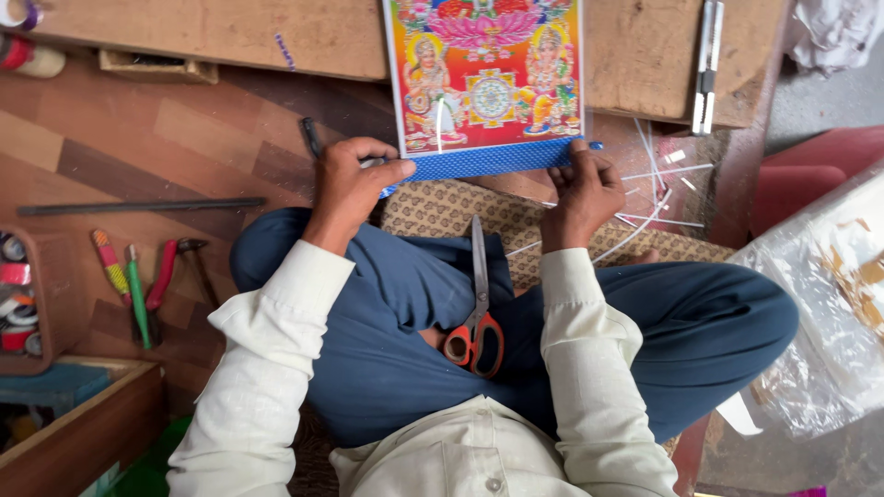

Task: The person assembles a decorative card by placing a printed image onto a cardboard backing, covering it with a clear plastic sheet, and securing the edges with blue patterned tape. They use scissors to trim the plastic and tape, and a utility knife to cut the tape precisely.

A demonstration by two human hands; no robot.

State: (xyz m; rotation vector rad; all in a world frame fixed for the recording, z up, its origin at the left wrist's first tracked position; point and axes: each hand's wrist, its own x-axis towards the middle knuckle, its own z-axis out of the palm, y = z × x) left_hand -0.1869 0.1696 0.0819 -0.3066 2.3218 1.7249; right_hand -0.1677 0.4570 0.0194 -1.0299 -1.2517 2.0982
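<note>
- The blue strip (488, 160) is pinched at its left end by the left hand (353, 182), whose fingers are closed round it with the thumb laid along the top, so the strip is kept taut.
- The strip's right end is pressed down by the right hand (582, 189), fingers together on it, so it is held flush to the picture's (485, 74) lower edge.
- The scissors (477, 322) are left on the lap, within reach.
- The picture's top is cut off by the frame.
- A dark tool (311, 136) behind the left hand is partly hidden; its kind cannot be told.
- White slivers (656, 175) on the floor are too thin to identify.
</note>
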